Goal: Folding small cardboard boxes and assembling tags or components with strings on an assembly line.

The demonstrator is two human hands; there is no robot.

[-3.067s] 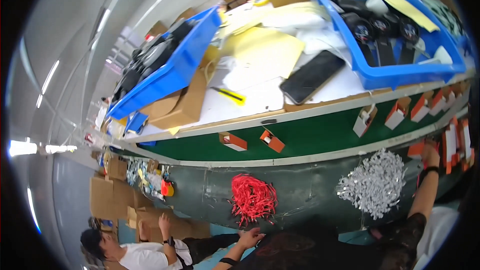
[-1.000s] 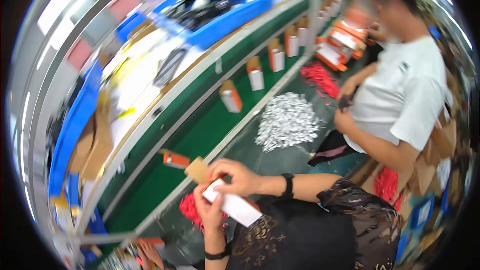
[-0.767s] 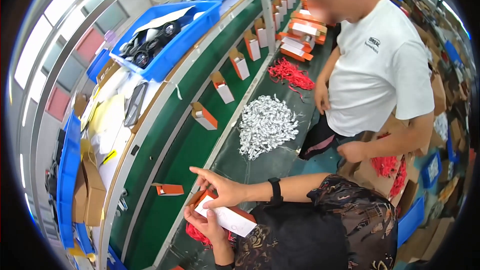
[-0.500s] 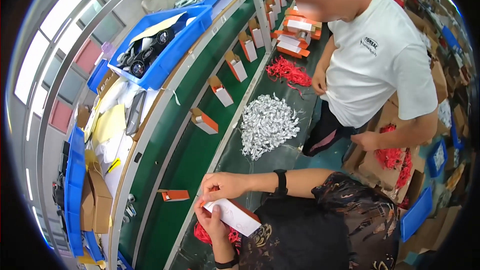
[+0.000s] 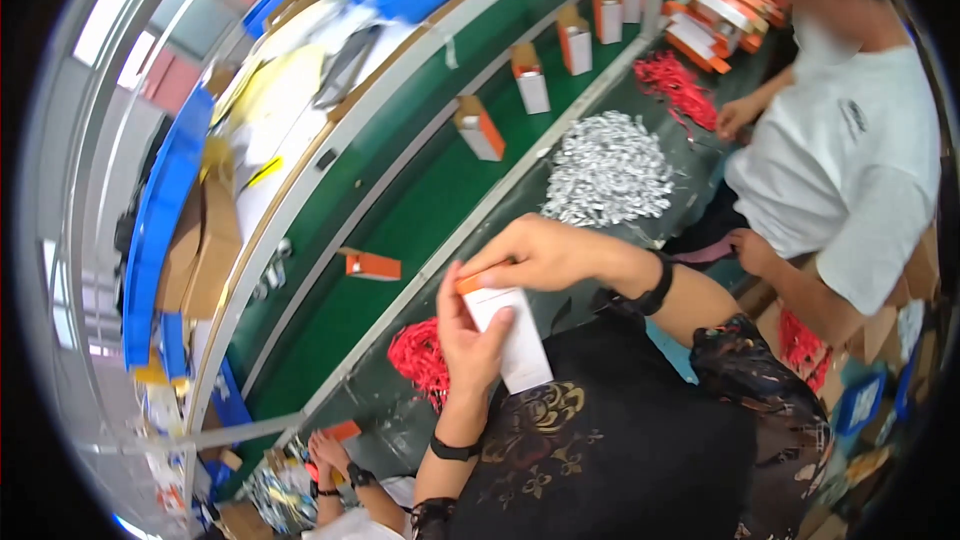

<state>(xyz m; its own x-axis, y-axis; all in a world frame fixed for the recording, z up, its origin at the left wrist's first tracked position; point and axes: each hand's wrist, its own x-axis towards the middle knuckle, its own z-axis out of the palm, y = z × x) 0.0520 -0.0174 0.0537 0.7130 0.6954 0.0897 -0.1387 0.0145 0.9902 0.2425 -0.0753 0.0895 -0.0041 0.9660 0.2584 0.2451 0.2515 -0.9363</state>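
Note:
A small white-and-orange carton [image 5: 519, 345] is in my left hand [image 5: 470, 345], its thumb lying across the white face and the fingers behind. My right hand [image 5: 545, 252] reaches over the top and pinches at the carton's orange end [image 5: 482, 280], so both hands are closed on it. The carton is tilted close in front of my black shirt. My right fingertips partly hide the flap, and I cannot tell whether it is fully tucked. Beside my left hand lies a heap of red cords [image 5: 418, 358] on the dark work surface.
Upright open cartons [image 5: 479, 128] line the green conveyor [image 5: 415, 215]; another carton [image 5: 372, 265] lies there. A pile of silvery small packets [image 5: 612, 170] sits beyond my right hand. A co-worker [image 5: 850, 160] stands at right; another person's hands [image 5: 335, 460] show at lower left.
The view has turned, bringing another person's hands in at lower left. The carton has swung more upright, and my right hand still works at its orange end.

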